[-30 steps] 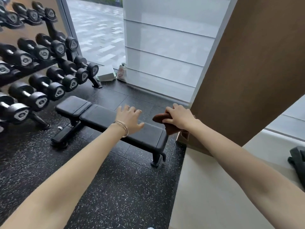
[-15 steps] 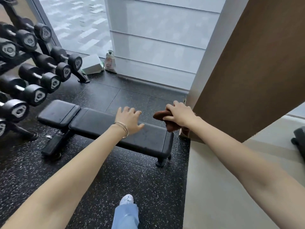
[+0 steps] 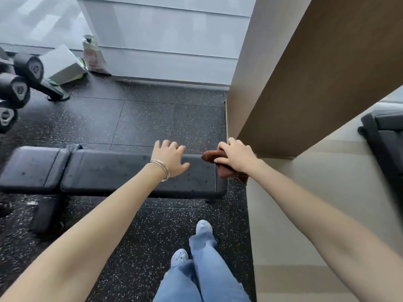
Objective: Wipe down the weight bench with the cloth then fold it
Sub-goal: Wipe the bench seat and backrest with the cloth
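The black padded weight bench (image 3: pixel 104 171) lies flat across the floor in front of me, its long pad running left to right. My left hand (image 3: pixel 170 158), fingers spread and empty, hovers over the pad's right half; thin bangles sit on that wrist. My right hand (image 3: pixel 236 158) is closed on a bunched brown cloth (image 3: pixel 210 156) above the bench's right end. Part of the cloth hangs below my palm and is hidden by the hand.
A dumbbell rack (image 3: pixel 19 88) stands at the far left. A white box (image 3: pixel 63 64) and a bottle (image 3: pixel 92 54) sit by the window blind. A brown wall panel (image 3: pixel 316 83) rises right of the bench, with a beige floor (image 3: pixel 305 214) and dark equipment (image 3: pixel 383 136) beyond. My feet (image 3: pixel 192 243) are close to the bench.
The view has tilted down and closed in on the bench; my legs and shoes have come into sight. Both hands keep their pose over the right end, the cloth still held.
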Available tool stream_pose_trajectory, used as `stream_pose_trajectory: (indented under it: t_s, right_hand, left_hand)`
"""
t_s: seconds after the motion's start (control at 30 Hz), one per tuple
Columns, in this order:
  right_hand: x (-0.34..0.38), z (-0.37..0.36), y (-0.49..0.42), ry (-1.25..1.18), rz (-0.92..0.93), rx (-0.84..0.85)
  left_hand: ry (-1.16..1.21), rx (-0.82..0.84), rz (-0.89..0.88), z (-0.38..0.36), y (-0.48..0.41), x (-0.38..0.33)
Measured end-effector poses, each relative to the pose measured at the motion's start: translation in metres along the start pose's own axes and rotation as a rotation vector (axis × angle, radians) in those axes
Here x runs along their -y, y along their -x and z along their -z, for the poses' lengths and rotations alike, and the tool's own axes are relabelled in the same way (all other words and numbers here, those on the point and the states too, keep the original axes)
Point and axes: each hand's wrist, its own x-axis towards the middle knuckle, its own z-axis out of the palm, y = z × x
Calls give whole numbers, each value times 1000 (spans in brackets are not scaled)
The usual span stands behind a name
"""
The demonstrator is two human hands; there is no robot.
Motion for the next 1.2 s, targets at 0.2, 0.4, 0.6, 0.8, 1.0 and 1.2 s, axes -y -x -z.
stream_pose_trajectory:
  t_s: [0.2,0.4,0.6,0.8,1.0,1.2]
  right_hand:
    - [-29,-32,-49,-34,-33,54]
    - [-62,-81,-101,-49,-51,143]
    - [-79,-161,-157,-139,-129,179]
    - [-84,-258,-211,-145,-194,128]
    - [-86,-345,-257,-106,-302,-64]
    - [-86,-378,-288,-46,-356,-251]
  left_hand:
    - [29,54,-31,-27,-69,0]
    - [73,174,-24,-76,-139,-5]
    - [140,236,-25,-157,-194,-12]
    - [198,229,-56,-249,-243,-20]
    - [246,190,-26,-330,-290,-15]
    - [279,176,-30,-374,-316,-10]
